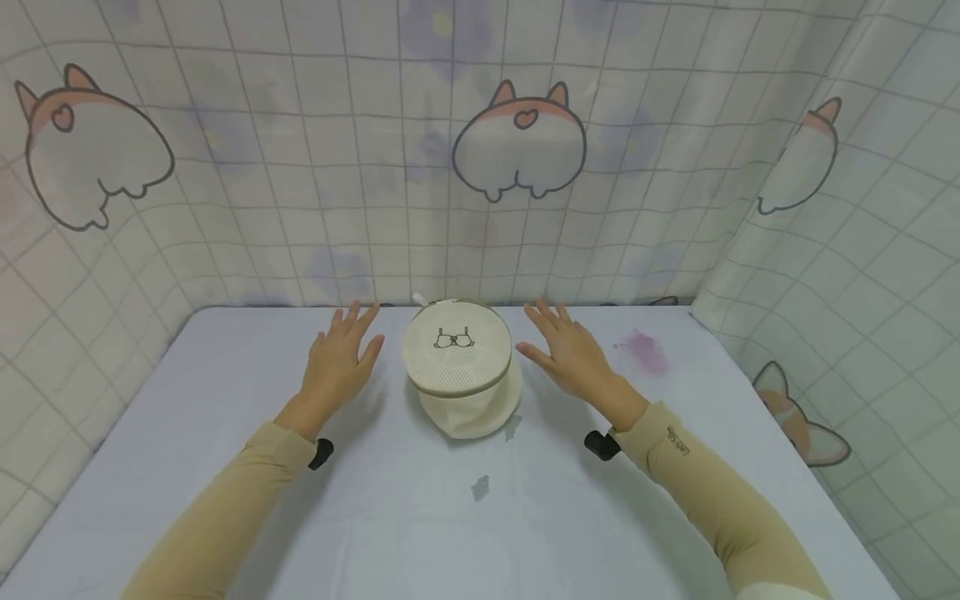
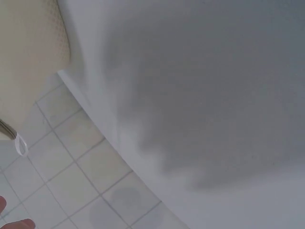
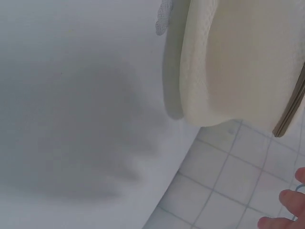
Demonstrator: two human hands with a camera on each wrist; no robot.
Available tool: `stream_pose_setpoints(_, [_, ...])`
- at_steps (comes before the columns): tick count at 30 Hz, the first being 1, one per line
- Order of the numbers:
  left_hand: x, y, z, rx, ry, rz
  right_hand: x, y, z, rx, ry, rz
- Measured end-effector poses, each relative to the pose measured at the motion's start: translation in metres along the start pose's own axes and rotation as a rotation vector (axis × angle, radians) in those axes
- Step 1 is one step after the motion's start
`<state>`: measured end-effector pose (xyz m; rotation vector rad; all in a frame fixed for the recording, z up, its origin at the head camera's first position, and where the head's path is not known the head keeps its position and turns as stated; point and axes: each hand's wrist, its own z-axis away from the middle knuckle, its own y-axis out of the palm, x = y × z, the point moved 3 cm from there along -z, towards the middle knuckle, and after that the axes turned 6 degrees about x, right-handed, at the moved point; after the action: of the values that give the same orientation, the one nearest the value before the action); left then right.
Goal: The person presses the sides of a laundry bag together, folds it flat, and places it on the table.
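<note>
A cream mesh laundry bag (image 1: pixel 457 367) with a round lid and a small glasses-shaped print stands on the white table. A brown zipper (image 3: pixel 289 107) runs round the lid's edge, and a white loop (image 2: pixel 21 145) sticks out by it. To the bag's left, my left hand (image 1: pixel 339 358) hovers with fingers spread, apart from it. My right hand (image 1: pixel 572 354) is held likewise on the right side, fingers straight and holding nothing. Only a few fingertips show at the lower corners of the wrist views.
The white table (image 1: pixel 420 533) carries a pink stain (image 1: pixel 643 352) at the right and grey patches (image 1: pixel 481 487) in front of the bag. A checked curtain (image 1: pixel 637 242) with cartoon corgi prints hangs behind and along both sides.
</note>
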<state>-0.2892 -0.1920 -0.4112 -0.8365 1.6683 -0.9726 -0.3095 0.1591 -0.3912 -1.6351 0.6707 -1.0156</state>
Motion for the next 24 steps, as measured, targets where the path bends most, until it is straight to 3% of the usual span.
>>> stream_pose_setpoints(9, [-0.008, -0.001, -0.001, -0.058, 0.058, 0.047, 0.010, 0.002, 0.001, -0.008, -0.020, -0.055])
stream_pose_setpoints(24, [-0.021, -0.001, 0.004, -0.057, 0.078, 0.150, 0.018, 0.001, 0.004, -0.040, -0.031, -0.126])
